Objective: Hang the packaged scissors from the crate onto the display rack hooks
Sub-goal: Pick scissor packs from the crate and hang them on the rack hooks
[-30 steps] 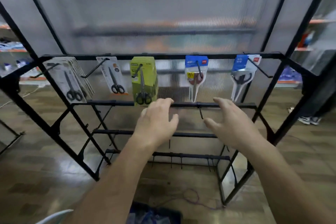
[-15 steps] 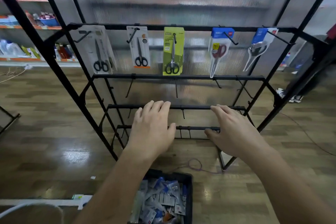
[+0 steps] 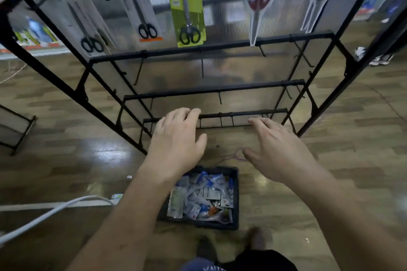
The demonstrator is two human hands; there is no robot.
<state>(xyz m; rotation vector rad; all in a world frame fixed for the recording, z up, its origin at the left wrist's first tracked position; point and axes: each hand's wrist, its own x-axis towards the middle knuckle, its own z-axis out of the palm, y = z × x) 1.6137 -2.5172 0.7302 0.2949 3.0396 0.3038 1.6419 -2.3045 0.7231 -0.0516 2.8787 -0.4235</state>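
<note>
Loosely, left hand (image 3: 176, 147), right hand (image 3: 279, 152) hover above crate (image 3: 235, 193).

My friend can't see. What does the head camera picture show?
An empty left hand and right hand are held open above a black crate of packaged scissors on the floor. Behind it, a black rack has five packs hanging on top, lower hooks bare.

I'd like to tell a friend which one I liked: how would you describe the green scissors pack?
Find the black display rack, then its row of hanging packs. The green scissors pack hangs in the middle. Only its card is lime green; its neighbours are a white card and a blue-topped clear pack.
</note>
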